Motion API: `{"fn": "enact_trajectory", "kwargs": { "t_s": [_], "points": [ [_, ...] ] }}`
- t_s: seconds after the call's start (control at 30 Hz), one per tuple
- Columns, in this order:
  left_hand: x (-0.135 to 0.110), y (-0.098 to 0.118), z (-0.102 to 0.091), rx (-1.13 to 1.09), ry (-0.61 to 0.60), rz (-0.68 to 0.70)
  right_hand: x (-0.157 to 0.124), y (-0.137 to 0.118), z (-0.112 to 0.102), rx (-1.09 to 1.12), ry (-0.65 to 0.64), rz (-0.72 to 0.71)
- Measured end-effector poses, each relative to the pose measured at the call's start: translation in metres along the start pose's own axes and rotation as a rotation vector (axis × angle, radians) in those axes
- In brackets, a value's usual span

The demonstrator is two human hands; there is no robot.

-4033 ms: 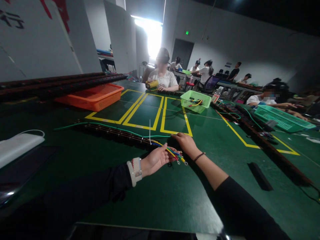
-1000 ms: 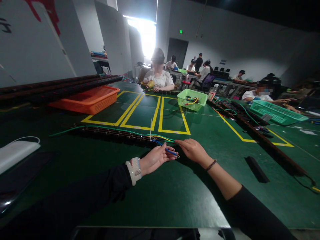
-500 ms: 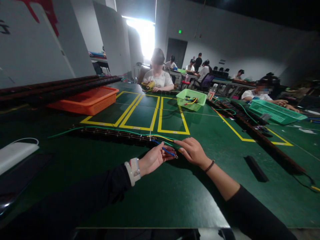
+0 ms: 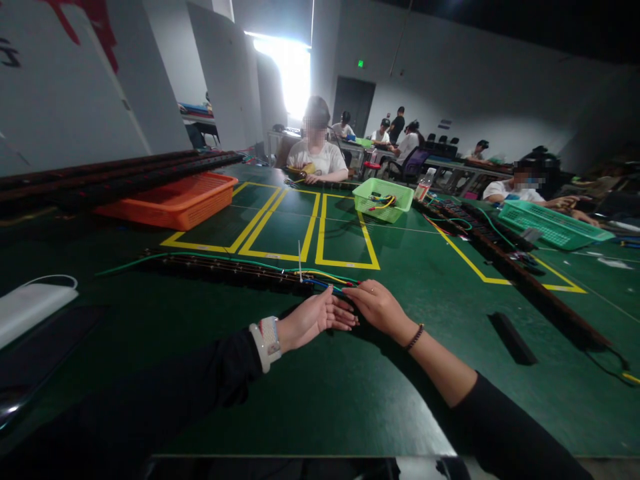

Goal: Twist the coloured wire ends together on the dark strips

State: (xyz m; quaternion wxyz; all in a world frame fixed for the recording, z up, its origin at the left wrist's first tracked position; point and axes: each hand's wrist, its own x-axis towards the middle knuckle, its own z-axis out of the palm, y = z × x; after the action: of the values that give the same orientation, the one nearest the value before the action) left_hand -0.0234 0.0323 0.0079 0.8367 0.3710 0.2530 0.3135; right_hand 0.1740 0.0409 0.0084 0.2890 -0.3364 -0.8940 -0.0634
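The thin blue plastic-coated wire [image 4: 321,285] ran lengthwise leftward from the right hand [image 4: 383,308], which pinched it, past the left hand [image 4: 316,319], loosely spread, seemingly empty.

No text can be read in full. A dark character [image 4: 10,55] on the left wall [image 4: 55,100] is cut off by the edge of the view. A green sign [image 4: 360,64] glows above the door [image 4: 354,107], its marks too small to make out. The label [image 4: 423,192] on the bottle [image 4: 427,180], the pale stickers [image 4: 273,256] on the yellow tape [image 4: 200,249] and the plates [image 4: 445,124] on the back wall [image 4: 490,100] are likewise illegible.
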Motion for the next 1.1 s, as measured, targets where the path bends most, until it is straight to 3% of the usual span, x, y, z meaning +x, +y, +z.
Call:
{"fn": "enact_trajectory", "kwargs": {
  "t_s": [0.1,0.27,0.4,0.63,0.93,1.1],
  "points": [
    [-0.001,-0.002,-0.001,0.109,-0.064,0.003,0.002,0.004,0.005,0.065,-0.084,0.073],
    [0.0,-0.004,-0.001,0.139,-0.052,0.025,0.004,0.006,0.012,0.078,-0.223,0.037],
    [0.0,-0.005,-0.001,0.139,-0.056,0.031,0.001,0.009,0.013,0.123,-0.15,0.075],
    [0.0,-0.005,0.0,0.133,-0.084,0.038,0.003,0.02,0.014,0.196,-0.015,0.347],
    [-0.001,-0.004,0.005,0.186,-0.058,0.036,0.017,0.017,0.026,0.092,-0.188,0.316],
    [-0.003,-0.003,0.005,0.197,-0.061,0.043,0.025,0.019,0.028,0.121,-0.245,0.389]
  ]
}}
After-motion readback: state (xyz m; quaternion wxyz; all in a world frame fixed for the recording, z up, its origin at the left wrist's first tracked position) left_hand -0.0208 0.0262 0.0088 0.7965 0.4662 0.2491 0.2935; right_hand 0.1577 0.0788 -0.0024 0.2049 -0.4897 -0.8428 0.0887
